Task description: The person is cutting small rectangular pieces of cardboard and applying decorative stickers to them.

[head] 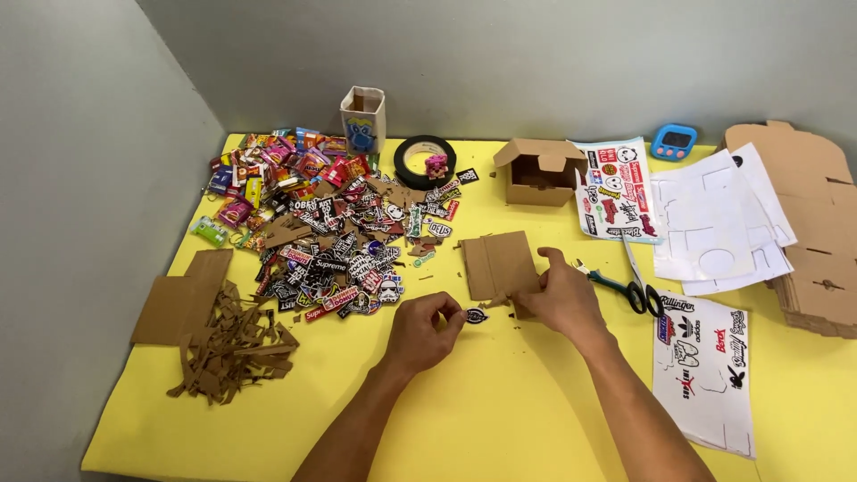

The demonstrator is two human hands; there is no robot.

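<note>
My left hand [421, 332] pinches a small dark oval sticker [476, 315] between thumb and fingertips, just above the yellow table [500, 411]. My right hand [561, 296] grips the lower right corner of a flat piece of brown cardboard [498, 263] that lies on the table. The sticker sits just below the cardboard's lower edge, between the two hands.
A big heap of cut-out stickers [339, 241] and sweets wrappers [268, 170] lies at the left. Cardboard scraps [228, 344] are further left. Scissors [629, 284], sticker sheets [705, 361], white backing sheets [714, 223], a small open box [540, 170], a tape roll [421, 161], a paper cup [363, 116], a blue timer [674, 140] and stacked cardboard [817, 241] surround the hands.
</note>
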